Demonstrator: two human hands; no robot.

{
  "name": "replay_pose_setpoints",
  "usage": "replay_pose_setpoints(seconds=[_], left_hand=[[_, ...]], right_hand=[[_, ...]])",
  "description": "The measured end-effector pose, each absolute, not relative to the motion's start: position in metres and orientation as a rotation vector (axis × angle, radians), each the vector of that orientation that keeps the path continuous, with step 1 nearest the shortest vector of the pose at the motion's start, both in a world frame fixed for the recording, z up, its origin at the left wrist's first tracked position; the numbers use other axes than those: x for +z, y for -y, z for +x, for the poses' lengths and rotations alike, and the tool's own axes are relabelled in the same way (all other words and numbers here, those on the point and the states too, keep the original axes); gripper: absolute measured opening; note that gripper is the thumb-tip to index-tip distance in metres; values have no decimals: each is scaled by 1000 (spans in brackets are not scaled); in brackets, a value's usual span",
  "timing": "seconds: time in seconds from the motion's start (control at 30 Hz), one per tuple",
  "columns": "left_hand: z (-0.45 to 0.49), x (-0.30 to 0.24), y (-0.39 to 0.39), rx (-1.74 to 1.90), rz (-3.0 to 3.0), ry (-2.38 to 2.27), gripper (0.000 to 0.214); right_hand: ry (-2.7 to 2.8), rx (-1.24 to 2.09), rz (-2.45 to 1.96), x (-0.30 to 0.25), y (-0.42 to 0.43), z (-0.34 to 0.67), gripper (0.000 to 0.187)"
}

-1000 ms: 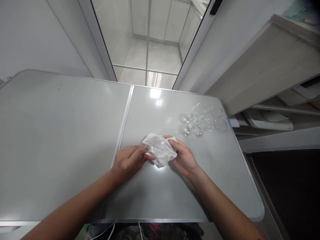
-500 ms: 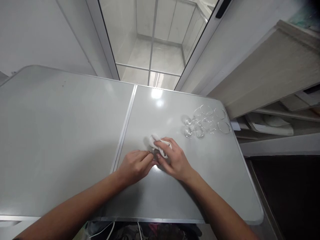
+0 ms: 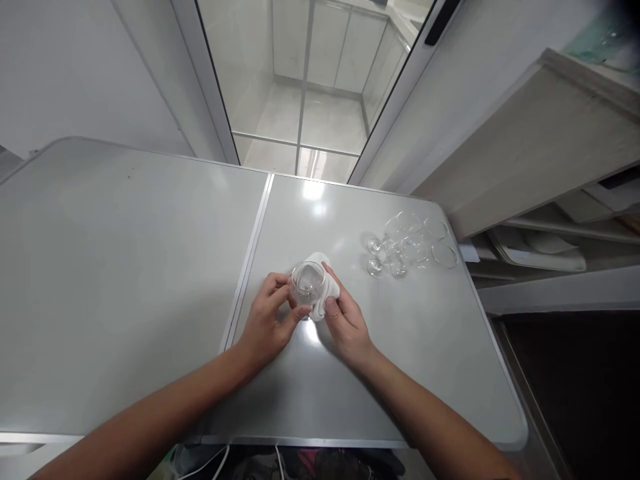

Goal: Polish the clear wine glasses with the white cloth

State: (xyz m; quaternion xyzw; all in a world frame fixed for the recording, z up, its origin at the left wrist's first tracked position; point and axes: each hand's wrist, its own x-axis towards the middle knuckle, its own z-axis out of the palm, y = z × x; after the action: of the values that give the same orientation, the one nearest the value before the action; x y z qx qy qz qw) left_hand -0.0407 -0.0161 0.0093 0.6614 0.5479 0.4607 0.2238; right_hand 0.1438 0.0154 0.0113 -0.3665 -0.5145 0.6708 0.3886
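A clear glass (image 3: pixel 306 283) is held above the table with its round rim facing up toward me. My left hand (image 3: pixel 270 313) grips the glass from the left, thumb at the near side and fingers around the far side. On the right, my right hand (image 3: pixel 347 323) is closed on a folded white cloth (image 3: pixel 329 283), which presses against the right side of the glass. The lower part of the glass is hidden by the hands and cloth.
Several clear stemmed glasses (image 3: pixel 413 247) are grouped on the right part of the light grey table (image 3: pixel 150 280). A metal seam (image 3: pixel 250 247) crosses the tabletop. Beyond the right edge are shelves (image 3: pixel 540 247) holding papers; a glazed door (image 3: pixel 305 100) stands behind the table.
The glass has turned so its open rim now faces up. My left hand has shifted from a tight pinch to a wider hold, and the cloth now lies along the glass's right side.
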Motion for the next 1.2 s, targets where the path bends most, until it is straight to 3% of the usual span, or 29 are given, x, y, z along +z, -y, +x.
replay_pose_setpoints(seconds=[0.1, 0.23, 0.4, 0.6, 0.77, 0.93, 1.03, 1.2], left_hand=[[-39, 10, 17, 1256, 1767, -1530, 27], [-37, 16, 19, 1258, 1670, -1433, 37], [-39, 19, 20, 1185, 1685, -1381, 25], [-51, 14, 16, 1373, 1400, -1085, 17], [-48, 13, 12, 1271, 1130, -926, 58], [-47, 14, 14, 1332, 1146, -909, 60], [-47, 13, 14, 1329, 1230, -939, 55], [-48, 6, 13, 1404, 1398, -1038, 58]], right_hand=[[1331, 1730, -890, 5, -14, 142, 64], [1068, 2043, -750, -3, -8, 133, 54], [783, 2188, -706, -2, -9, 132, 41], [858, 2257, -721, 3, -15, 139, 50], [1008, 2225, -789, -2, -15, 142, 51], [855, 2467, -701, 0, -14, 147, 53], [1211, 2284, -729, 6, -12, 148, 51], [1894, 1362, -1040, 16, -8, 145, 48]])
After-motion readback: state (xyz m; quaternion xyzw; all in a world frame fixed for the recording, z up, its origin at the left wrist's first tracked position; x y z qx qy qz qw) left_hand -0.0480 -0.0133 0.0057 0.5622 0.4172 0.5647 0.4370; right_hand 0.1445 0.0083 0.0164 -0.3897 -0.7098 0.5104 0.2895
